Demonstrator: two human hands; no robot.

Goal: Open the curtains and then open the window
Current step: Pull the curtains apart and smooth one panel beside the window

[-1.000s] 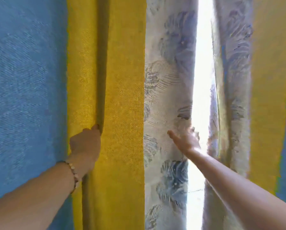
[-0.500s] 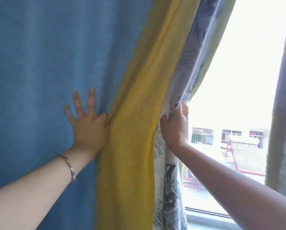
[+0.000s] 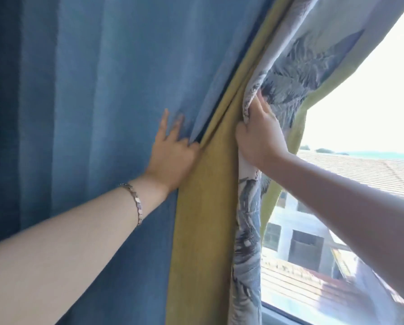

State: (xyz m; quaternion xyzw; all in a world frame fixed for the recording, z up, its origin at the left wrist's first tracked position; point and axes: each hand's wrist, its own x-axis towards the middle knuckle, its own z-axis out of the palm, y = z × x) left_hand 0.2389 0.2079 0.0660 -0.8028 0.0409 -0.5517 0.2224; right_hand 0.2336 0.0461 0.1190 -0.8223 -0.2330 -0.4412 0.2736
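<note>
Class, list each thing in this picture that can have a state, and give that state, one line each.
Curtain: bunched, pulled aside to the left, glass partly uncovered.
Window: sash state cannot be told.
Left hand: fingers spread, flat against the blue panel.
Right hand: grip closed on the curtain's patterned edge.
Bracelet: on the left wrist.

Matt, coarse-woven cloth curtain (image 3: 102,90), crinkled printed lining (image 3: 301,55); metallic link bracelet (image 3: 136,202); clear glass window (image 3: 336,231).

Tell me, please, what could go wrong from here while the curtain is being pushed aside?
The right hand grips only the patterned edge, so a hard sideways tug might strain the curtain's top fixings, which are out of view. The left hand merely presses flat on the blue cloth, so the bunched folds may slide back over the window.
</note>
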